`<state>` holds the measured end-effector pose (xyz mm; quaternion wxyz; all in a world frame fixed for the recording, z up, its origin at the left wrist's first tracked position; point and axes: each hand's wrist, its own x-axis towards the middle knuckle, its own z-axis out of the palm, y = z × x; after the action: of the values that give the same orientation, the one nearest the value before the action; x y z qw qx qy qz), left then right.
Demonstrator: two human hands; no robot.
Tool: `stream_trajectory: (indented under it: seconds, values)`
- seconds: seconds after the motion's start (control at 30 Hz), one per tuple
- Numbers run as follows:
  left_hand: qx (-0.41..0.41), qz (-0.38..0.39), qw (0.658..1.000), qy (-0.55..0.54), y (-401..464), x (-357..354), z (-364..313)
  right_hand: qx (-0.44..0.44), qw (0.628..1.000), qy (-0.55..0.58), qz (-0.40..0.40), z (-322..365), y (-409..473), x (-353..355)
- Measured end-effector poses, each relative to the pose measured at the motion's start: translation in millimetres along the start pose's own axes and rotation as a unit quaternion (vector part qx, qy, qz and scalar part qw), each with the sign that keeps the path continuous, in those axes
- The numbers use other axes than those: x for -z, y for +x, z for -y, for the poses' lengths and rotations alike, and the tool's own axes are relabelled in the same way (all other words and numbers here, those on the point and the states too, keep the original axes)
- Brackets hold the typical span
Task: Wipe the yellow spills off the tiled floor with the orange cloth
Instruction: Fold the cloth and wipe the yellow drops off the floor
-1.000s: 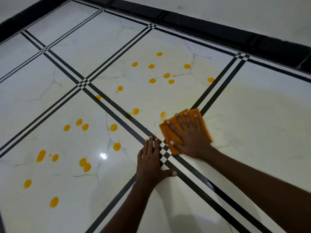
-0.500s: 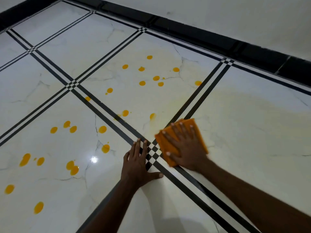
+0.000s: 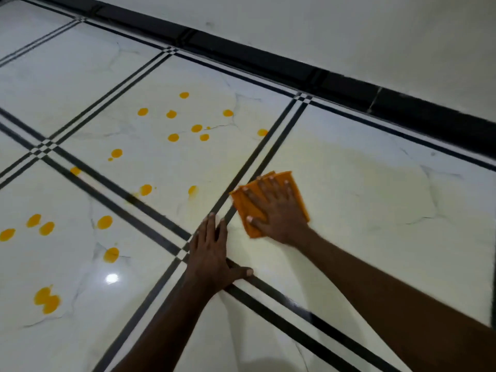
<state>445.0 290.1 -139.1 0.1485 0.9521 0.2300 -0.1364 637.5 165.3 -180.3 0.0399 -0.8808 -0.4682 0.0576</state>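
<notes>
My right hand [image 3: 277,210] lies flat with spread fingers on the folded orange cloth [image 3: 296,193], pressing it to the white tiled floor [image 3: 375,251] just right of a black double grout line. My left hand [image 3: 212,251] rests flat on the floor over the tile crossing, fingers together, holding nothing. Several yellow spills dot the tile beyond the cloth [image 3: 196,128]. More of these drops sit on the left tile [image 3: 104,222], with a big blotch [image 3: 47,299] at the lower left. A faint yellowish smear covers the tile to the right [image 3: 362,170].
A black skirting band [image 3: 295,68] runs along the foot of a white wall [image 3: 349,36] at the back. Black double lines [image 3: 128,208] split the floor into large squares. A light glare spot [image 3: 112,278] shines on the left tile.
My right hand has slid the cloth to the right across the black line, away from the nearest drop. The view has shifted, so the spills sit further left. My left hand stays planted.
</notes>
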Motion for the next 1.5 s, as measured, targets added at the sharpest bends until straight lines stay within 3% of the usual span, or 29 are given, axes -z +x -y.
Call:
stream_trajectory:
  seconds: [0.13,0.23,0.33,0.43,0.6,0.7,0.83,0.9,0.97,1.03,1.13,1.2,1.33,1.5]
  values:
    - [-0.068,-0.004,0.998,0.008,30,-2,-40,-0.181,0.983,-0.006,-0.021,-112,-24,12]
    - [-0.107,0.01,0.994,0.028,53,-5,-73,-0.26,0.965,0.017,-0.009,-139,-10,24]
    - [-0.116,0.035,0.991,0.05,64,-11,-87,-0.25,0.967,0.052,0.0,-123,17,34]
    - [-0.126,0.024,0.99,0.055,70,-16,-86,-0.227,0.973,0.037,0.006,-156,1,37]
    - [-0.137,0.044,0.986,0.089,71,-9,-81,-0.433,0.898,0.043,-0.065,-247,-105,28]
    - [-0.129,0.042,0.988,0.077,67,-10,-90,-0.478,0.875,0.058,-0.048,-200,-138,21]
    - [-0.123,0.054,0.988,0.082,67,-5,-91,-0.337,0.936,0.042,-0.088,-83,-87,-2]
    - [-0.133,0.057,0.987,0.077,68,-2,-87,-0.263,0.961,0.056,-0.06,-93,-48,8]
    - [-0.139,0.045,0.986,0.083,69,0,-79,-0.274,0.96,0.045,-0.033,-133,-37,17]
    - [-0.133,0.037,0.987,0.083,68,1,-73,-0.351,0.934,0.033,-0.064,-166,-57,14]
    - [-0.121,0.043,0.989,0.076,65,-1,-75,-0.417,0.904,0.019,-0.09,-139,-104,5]
    - [-0.122,0.074,0.987,0.068,66,5,-76,-0.369,0.925,0.036,-0.085,-83,-103,-1]
    - [-0.128,0.127,0.978,0.107,81,49,-64,-0.184,0.979,0.08,-0.041,-26,-24,7]
    - [-0.037,0.164,0.977,0.131,75,140,-25,-0.146,0.986,0.052,0.067,17,18,32]
